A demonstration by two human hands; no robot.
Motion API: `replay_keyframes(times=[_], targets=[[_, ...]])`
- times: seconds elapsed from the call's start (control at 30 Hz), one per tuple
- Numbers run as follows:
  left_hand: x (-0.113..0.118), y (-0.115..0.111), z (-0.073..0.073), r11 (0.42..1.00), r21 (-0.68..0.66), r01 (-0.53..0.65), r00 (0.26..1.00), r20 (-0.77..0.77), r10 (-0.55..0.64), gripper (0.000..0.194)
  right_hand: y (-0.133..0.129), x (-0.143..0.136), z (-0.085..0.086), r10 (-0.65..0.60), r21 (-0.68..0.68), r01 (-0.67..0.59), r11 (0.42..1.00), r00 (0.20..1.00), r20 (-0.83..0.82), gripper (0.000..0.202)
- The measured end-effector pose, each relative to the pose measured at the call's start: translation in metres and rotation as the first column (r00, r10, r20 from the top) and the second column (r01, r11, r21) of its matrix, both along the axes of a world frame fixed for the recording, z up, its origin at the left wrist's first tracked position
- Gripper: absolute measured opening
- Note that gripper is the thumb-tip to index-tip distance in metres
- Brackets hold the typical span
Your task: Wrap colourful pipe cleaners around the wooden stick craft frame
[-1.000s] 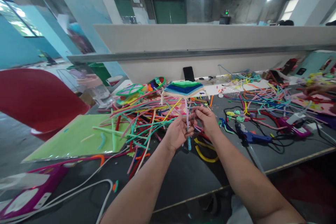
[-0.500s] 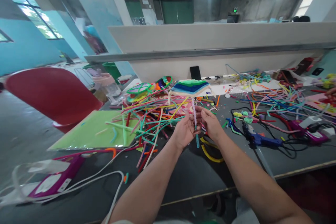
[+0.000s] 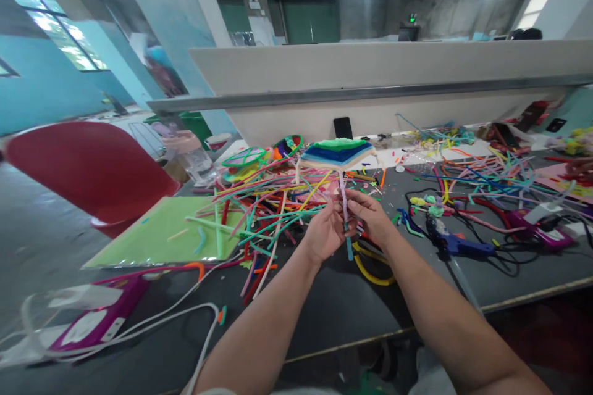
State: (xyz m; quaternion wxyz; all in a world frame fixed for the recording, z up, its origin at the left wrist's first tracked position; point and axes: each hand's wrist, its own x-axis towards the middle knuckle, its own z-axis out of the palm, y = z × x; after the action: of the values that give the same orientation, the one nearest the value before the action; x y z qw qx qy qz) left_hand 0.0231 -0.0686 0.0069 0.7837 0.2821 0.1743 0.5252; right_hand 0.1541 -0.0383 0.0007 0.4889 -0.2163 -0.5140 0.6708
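Observation:
Both of my hands are close together over the table, around the lilac stem (image 3: 343, 197) of a fan-shaped pipe-cleaner piece (image 3: 337, 154) banded in green, blue and cream. My left hand (image 3: 325, 229) has its fingers closed on the stem from the left. From the right, my right hand (image 3: 369, 216) closes its fingers on the same stem. The stem's teal lower end (image 3: 349, 249) sticks out below the fingers. Just behind the piece lies a heap of colourful pipe cleaners (image 3: 264, 216).
A green sheet (image 3: 157, 231) and a purple power strip (image 3: 99, 315) with white cables lie left. Yellow-handled scissors (image 3: 375, 271) are beside my right wrist. A blue glue gun (image 3: 467, 247) lies right. At the far right edge is another person's hand (image 3: 581, 166).
The fingers of my right hand have closed in more around the stem. The fan-shaped piece has shifted slightly, and the whole view has moved a little.

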Motion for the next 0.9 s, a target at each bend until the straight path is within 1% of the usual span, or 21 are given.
replay_keyframes(times=[0.07, 0.17, 0.27, 0.4, 0.5, 0.6, 0.73, 0.9], targets=[[0.001, 0.0, 0.001, 1.0, 0.006, 0.019, 1.0, -0.001, -0.019, 0.028, -0.001, 0.001, 0.002, 0.009, -0.006, -0.009, 1.0, 1.0, 0.016, 0.044], [0.004, 0.0, 0.002, 0.999, 0.018, 0.035, 0.997, -0.064, -0.034, 0.029, -0.002, 0.001, 0.004, 0.009, 0.012, -0.01, 1.0, 0.995, 0.098, 0.045], [0.005, 0.001, 0.001, 1.0, 0.015, 0.015, 0.994, -0.107, -0.013, 0.028, -0.001, 0.0, 0.004, -0.033, -0.007, 0.034, 0.999, 0.99, 0.137, 0.037], [0.001, 0.004, -0.003, 0.996, 0.053, -0.072, 0.98, -0.183, 0.081, 0.027, 0.004, 0.001, 0.004, -0.114, -0.049, 0.115, 0.992, 0.993, 0.023, 0.026], [-0.004, 0.007, -0.005, 0.981, 0.108, -0.158, 0.945, -0.27, 0.182, 0.027, 0.009, 0.005, 0.005, -0.135, -0.059, 0.131, 0.99, 0.988, -0.077, 0.026], [-0.006, 0.008, -0.005, 0.956, 0.146, -0.256, 0.901, -0.322, 0.29, 0.023, 0.012, 0.009, 0.007, -0.136, -0.065, 0.129, 0.99, 0.982, -0.129, 0.028], [-0.011, 0.011, -0.005, 0.914, 0.166, -0.37, 0.868, -0.288, 0.404, 0.019, 0.012, 0.013, 0.008, -0.087, -0.054, 0.08, 0.995, 0.985, -0.148, 0.03], [-0.022, 0.016, -0.002, 0.843, 0.186, -0.505, 0.822, -0.193, 0.535, 0.019, 0.006, 0.011, 0.009, -0.071, -0.055, 0.066, 0.996, 0.992, -0.102, 0.028]])
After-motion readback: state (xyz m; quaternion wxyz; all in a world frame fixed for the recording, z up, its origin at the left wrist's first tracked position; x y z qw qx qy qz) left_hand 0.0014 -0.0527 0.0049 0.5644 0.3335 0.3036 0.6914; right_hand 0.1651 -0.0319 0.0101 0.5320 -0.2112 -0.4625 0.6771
